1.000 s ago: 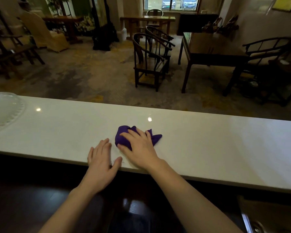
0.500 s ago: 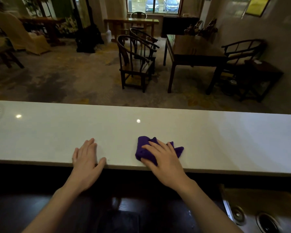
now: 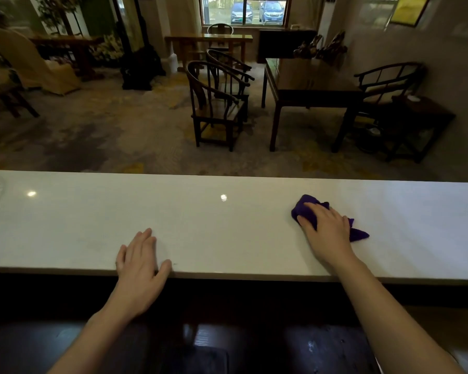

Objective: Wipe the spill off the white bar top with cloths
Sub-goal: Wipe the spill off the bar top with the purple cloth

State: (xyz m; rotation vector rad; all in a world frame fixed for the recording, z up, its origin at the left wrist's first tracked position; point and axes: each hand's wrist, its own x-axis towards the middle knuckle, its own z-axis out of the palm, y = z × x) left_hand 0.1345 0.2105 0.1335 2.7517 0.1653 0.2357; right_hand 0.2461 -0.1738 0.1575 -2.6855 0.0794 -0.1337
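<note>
Wiping risk first: no spill is actually visible on the white bar top surface (image 3: pixel 227 225) from this view, only two ceiling-light glints, so a thin film could get missed or just smeared around. Left hand (image 3: pixel 139 256) lies flat, fingers loosely together, palm down at the near edge, holding nothing; if it is bracing body weight and the surface is wet there, it could slip off the lip. Purple cloth (image 3: pixel 307 211) is bunched, not spread, so it covers a narrow strip per pass and may leave streaks; one loose tail pokes out to the right and could drag liquid back over cleaned area. Right hand (image 3: pixel 324 229) presses down on top of the cloth, fingers spread over it, pinning rather than gripping. Cloth sits under the fingers and palm, its bulk showing ahead and left of the fingertips, mid-depth on the surface, well apart from the left hand.
</note>
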